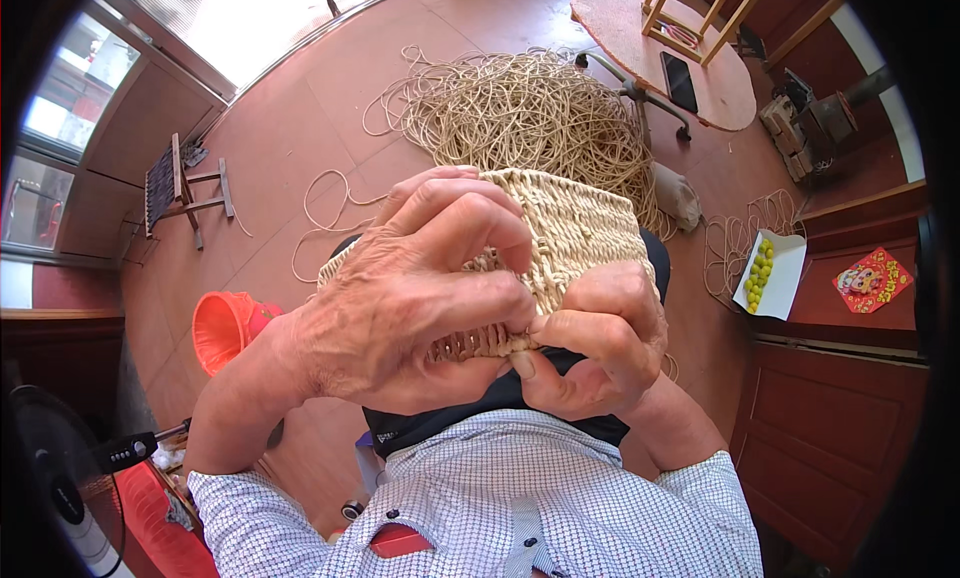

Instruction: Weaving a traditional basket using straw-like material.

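Observation:
A pale woven straw basket (590, 223) rests on my lap, its braided rows facing up and its rim toward my body. My left hand (400, 288) reaches across it with bent fingers, thumb and forefinger closing on the near rim. Close beside them, my right hand (605, 338) pinches at the same spot, thumb tip against the rim. Any strand end between the fingertips is too small to make out. Both hands cover much of the basket's left and near sides.
A large heap of tan cord (530, 103) lies on the tiled floor ahead. Beyond it stands a round table (620, 18) bearing a phone (679, 81). An orange-lined bin (225, 328), a fan (65, 488) and a wooden stool (185, 193) are leftward; a tray of yellow-green fruit (785, 273) is rightward.

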The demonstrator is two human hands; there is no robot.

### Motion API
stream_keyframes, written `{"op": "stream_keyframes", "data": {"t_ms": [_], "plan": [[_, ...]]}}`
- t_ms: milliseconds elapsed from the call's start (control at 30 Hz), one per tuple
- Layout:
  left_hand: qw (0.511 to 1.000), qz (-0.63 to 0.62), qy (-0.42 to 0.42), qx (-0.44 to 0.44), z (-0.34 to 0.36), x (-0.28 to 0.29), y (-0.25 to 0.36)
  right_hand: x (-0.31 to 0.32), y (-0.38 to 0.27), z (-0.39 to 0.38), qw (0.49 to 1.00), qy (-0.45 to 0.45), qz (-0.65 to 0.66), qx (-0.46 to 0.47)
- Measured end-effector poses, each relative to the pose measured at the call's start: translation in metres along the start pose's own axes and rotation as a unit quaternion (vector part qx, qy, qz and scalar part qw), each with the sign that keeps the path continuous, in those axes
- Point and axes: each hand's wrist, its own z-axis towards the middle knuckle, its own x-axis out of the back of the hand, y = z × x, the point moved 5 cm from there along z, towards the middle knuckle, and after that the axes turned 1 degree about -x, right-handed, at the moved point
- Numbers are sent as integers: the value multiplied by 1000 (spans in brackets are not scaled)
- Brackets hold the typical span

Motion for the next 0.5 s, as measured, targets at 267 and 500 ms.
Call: {"op": "stream_keyframes", "data": {"t_ms": [267,500], "plan": [[994,-60,67,61,-18,0,-7,0,5,0,1000,-7,-3,-4],[992,-4,87,87,-22,6,1,-1,3,2,1000,-15,-4,-1]]}}
